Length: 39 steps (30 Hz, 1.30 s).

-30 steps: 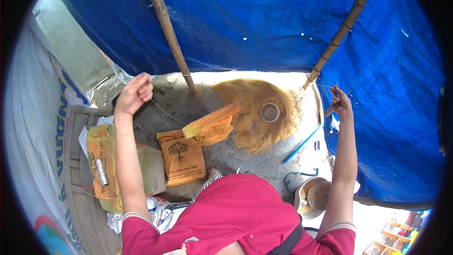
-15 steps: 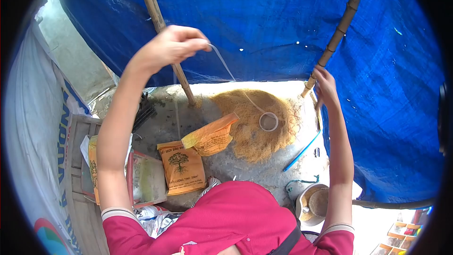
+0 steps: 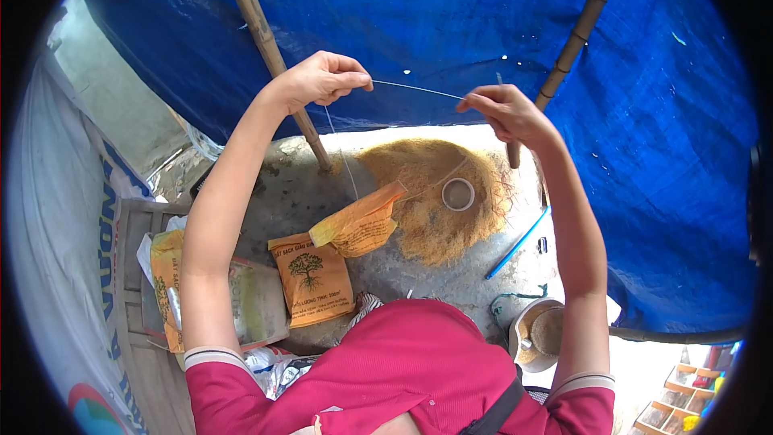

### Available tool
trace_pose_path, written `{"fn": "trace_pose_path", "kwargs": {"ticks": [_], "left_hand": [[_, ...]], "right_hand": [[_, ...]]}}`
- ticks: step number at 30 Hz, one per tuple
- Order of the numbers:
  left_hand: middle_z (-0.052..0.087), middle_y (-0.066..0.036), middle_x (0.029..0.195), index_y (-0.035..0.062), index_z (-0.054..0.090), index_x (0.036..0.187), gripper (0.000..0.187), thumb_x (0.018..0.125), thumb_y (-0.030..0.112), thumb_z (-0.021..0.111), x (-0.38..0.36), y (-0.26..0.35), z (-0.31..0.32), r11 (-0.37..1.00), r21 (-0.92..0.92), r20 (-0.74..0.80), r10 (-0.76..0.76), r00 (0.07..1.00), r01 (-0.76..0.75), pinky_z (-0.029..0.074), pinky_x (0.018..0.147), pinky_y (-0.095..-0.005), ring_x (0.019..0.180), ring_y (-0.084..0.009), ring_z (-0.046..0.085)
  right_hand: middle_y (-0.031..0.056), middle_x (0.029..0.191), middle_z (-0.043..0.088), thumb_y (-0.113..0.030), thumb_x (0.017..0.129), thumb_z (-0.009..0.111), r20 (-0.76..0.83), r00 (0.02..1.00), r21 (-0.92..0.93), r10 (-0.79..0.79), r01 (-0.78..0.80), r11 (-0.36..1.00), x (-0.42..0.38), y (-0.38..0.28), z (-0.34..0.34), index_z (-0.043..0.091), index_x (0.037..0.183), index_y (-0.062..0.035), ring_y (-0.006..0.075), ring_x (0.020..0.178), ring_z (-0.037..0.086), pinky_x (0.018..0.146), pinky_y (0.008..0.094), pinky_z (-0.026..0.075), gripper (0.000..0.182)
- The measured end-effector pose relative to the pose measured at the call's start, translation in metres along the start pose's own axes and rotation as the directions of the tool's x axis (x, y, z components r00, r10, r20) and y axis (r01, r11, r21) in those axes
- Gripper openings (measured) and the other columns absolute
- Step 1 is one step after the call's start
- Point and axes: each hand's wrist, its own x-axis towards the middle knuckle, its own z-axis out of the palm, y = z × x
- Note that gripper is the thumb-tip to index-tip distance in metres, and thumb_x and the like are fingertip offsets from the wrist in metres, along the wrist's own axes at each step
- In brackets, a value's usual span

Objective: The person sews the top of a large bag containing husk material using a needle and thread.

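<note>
A thin whitish strap [image 3: 416, 88] stretches between my two raised hands in front of the blue tarp. My left hand [image 3: 328, 80], closed, pinches it between thumb and fingers, and a length hangs below toward the orange bags. Closed around the other side, my right hand [image 3: 506, 115] grips the strap near the lower part of the right bamboo pole [image 3: 581, 28]. A small grey tip pokes up above the right fingers; I cannot make out what it is. Below lies a heap of yellow-brown sawdust-like material [image 3: 427, 229] with a white roll or ring [image 3: 458, 194] on it.
A blue tarp [image 3: 419, 8] hangs ahead, with a left bamboo pole [image 3: 256, 20] before it. Orange printed bags [image 3: 314, 286] lie on the concrete floor. A blue stick [image 3: 518, 243] and a pot with brownish contents [image 3: 527, 330] are at the right.
My right hand has moved left and up from the pole, and the strap now spans between both hands. My left hand has shifted slightly right.
</note>
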Motion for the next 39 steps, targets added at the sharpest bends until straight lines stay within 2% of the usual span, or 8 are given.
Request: {"fn": "trace_pose_path", "kwargs": {"ticks": [10, 13, 20, 22, 24, 28, 31, 39], "left_hand": [[0.047, 0.005, 0.057, 0.002, 0.064, 0.088, 0.02, 0.085, 0.021, 0.064, -0.023, -0.05, -0.06, 0.979, -0.201, -0.008, 0.034, 0.999, -0.035, 0.036, 0.049, -0.0208, 0.053, -0.0043, 0.043], [0.05, 0.004, 0.061, 0.0037, 0.063, 0.09, 0.016, 0.087, 0.02, 0.062, -0.027, -0.052, -0.06, 0.928, -0.362, -0.061, 0.076, 0.995, -0.093, 0.037, 0.05, -0.0209, 0.054, -0.0045, 0.046], [0.051, 0.004, 0.063, 0.0047, 0.063, 0.092, 0.014, 0.089, 0.019, 0.06, -0.028, -0.054, -0.041, 0.898, -0.432, 0.011, 0.101, 0.995, -0.087, 0.038, 0.05, -0.0206, 0.055, -0.0046, 0.048], [0.051, 0.004, 0.064, 0.0044, 0.062, 0.093, 0.015, 0.089, 0.018, 0.059, -0.02, -0.061, -0.029, 0.843, -0.536, -0.016, 0.036, 0.999, -0.039, 0.037, 0.05, -0.0202, 0.056, -0.005, 0.047], [0.049, 0.004, 0.067, 0.0038, 0.059, 0.098, 0.015, 0.09, 0.016, 0.057, -0.008, -0.072, -0.018, 0.834, -0.551, -0.036, -0.002, 0.999, -0.018, 0.035, 0.051, -0.0211, 0.056, -0.0066, 0.044], [0.049, 0.003, 0.068, 0.0031, 0.059, 0.099, 0.015, 0.09, 0.015, 0.056, 0.003, -0.09, -0.005, 0.816, -0.577, -0.033, -0.057, 0.998, 0.028, 0.035, 0.052, -0.0215, 0.058, -0.0069, 0.044], [0.05, 0.003, 0.067, 0.003, 0.06, 0.099, 0.015, 0.09, 0.014, 0.057, 0.005, -0.098, -0.005, 0.815, -0.579, -0.015, -0.036, 0.999, 0.021, 0.037, 0.052, -0.0215, 0.059, -0.0062, 0.046], [0.038, 0.007, 0.059, 0.0015, 0.058, 0.101, 0.016, 0.089, 0.012, 0.057, -0.018, -0.087, -0.01, 0.8, -0.598, -0.121, -0.033, 0.992, -0.046, 0.027, 0.041, -0.0155, 0.047, -0.0009, 0.034]], "right_hand": [[-0.0041, 0.045, 0.04, -0.019, 0.091, 0.053, -0.186, 0.967, -0.059, 0.176, -0.189, 0.98, -0.028, 0.041, -0.033, 0.063, 0.094, -0.0024, 0.0031, 0.038, 0.034, 0.034, 0.022, 0.026, 0.02], [-0.0033, 0.046, 0.041, -0.021, 0.091, 0.053, -0.199, 0.961, -0.075, 0.189, -0.208, 0.975, -0.027, 0.059, -0.035, 0.064, 0.094, -0.0043, 0.0036, 0.038, 0.037, 0.036, 0.0217, 0.029, 0.02], [-0.0009, 0.049, 0.047, -0.022, 0.091, 0.051, -0.257, 0.953, -0.003, 0.159, -0.165, 0.986, -0.026, 0.073, -0.021, 0.063, 0.097, -0.0025, 0.0042, 0.039, 0.039, 0.036, 0.0218, 0.031, 0.024], [0.0018, 0.058, 0.054, -0.022, 0.09, 0.052, -0.495, 0.86, -0.031, 0.125, -0.161, 0.986, -0.015, 0.068, 0.001, 0.064, 0.097, -0.0016, 0.0047, 0.042, 0.04, 0.036, 0.0219, 0.031, 0.024], [0.0047, 0.069, 0.06, -0.022, 0.089, 0.054, -0.481, 0.877, -0.012, 0.026, -0.036, 0.999, 0.004, 0.098, 0.017, 0.064, 0.097, -0.0003, 0.0067, 0.045, 0.043, 0.038, 0.0233, 0.033, 0.025], [0.0072, 0.075, 0.064, -0.02, 0.087, 0.055, -0.457, 0.882, 0.032, 0.112, -0.11, 0.993, 0.002, 0.086, 0.055, 0.065, 0.096, 0.0004, 0.0126, 0.047, 0.048, 0.043, 0.0269, 0.039, 0.025], [0.0026, 0.056, 0.053, -0.021, 0.088, 0.055, -0.414, 0.883, 0.178, 0.219, -0.157, 0.971, -0.002, 0.085, 0.07, 0.065, 0.092, 0.0022, 0.0093, 0.042, 0.043, 0.04, 0.0259, 0.036, 0.026], [0.0, 0.052, 0.047, -0.02, 0.088, 0.055, -0.294, 0.924, 0.277, 0.244, -0.162, 0.947, -0.033, 0.087, 0.077, 0.064, 0.093, 0.0026, 0.0074, 0.041, 0.04, 0.039, 0.0252, 0.033, 0.025]]}}
